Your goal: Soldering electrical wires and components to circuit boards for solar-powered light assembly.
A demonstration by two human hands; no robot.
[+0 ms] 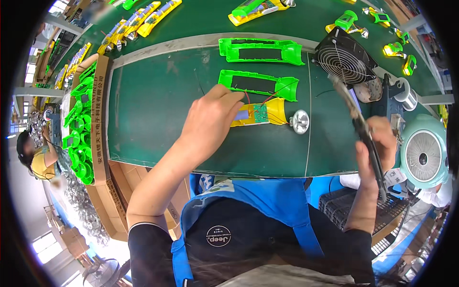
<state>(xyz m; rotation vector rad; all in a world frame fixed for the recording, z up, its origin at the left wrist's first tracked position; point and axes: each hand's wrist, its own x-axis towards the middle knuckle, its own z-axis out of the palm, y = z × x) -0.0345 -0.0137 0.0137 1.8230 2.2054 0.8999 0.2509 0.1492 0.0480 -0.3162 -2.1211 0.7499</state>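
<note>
This is a busy workshop with a long green tabletop (158, 119) that runs across the view.

In the middle of it lies a yellow torch half (267, 113), open side up. Inside it sit a small green circuit board (259, 114) and a blue battery (240, 115), with thin red and black wires (267, 99) looping out. A shiny silver reflector (300, 121) lies just beside its wide end, joined by a wire. So the parts are already laid in the shell, but it looks like the joining is not finished: the torch is open, and no cover sits on it.

The left hand (210, 119) rests on the narrow end of the yellow half. Its grip presses the battery end down with the fingertips, holding the shell in place.

The right hand (377, 143) is well apart, off to the side past the tabletop's edge. Its grip is closed around a dark soldering iron (361, 129), and the tip points up and away from the torch, near a small black fan (345, 56).

Two green torch covers (260, 83) lie just behind the yellow half, waiting. A cardboard box of green parts (81, 124) stands at the left. More yellow torches (138, 20) lie farther back.
</note>
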